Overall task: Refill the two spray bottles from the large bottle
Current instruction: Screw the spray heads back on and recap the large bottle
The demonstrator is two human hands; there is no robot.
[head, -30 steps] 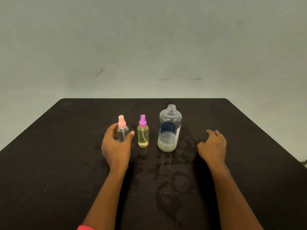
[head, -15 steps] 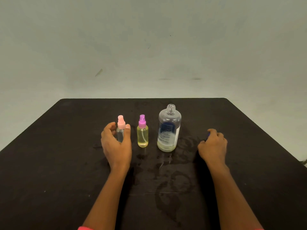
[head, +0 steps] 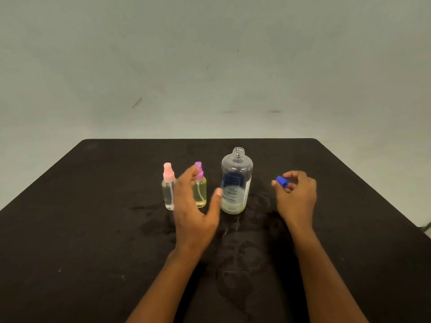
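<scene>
Three bottles stand in a row on the black table [head: 70, 229]. On the left is a small clear spray bottle with a pink top [head: 168, 187]. Beside it stands a small spray bottle of yellow liquid with a purple top [head: 201, 192], partly hidden by my left hand [head: 196, 206]. That hand hovers open in front of it, thumb near the large bottle. The large clear bottle [head: 236, 183] has a blue label, an uncapped neck and a little liquid at the bottom. My right hand [head: 294, 194] holds a blue cap [head: 279, 182] in its fingertips, right of the large bottle.
Wet patches and droplets [head: 235, 231] darken the table in front of the bottles. A pale wall rises behind the table's far edge.
My left hand let go of the pink-topped bottle and moved right, opening in front of the purple-topped one. My right hand lifted from the table with the blue cap pinched in its fingers.
</scene>
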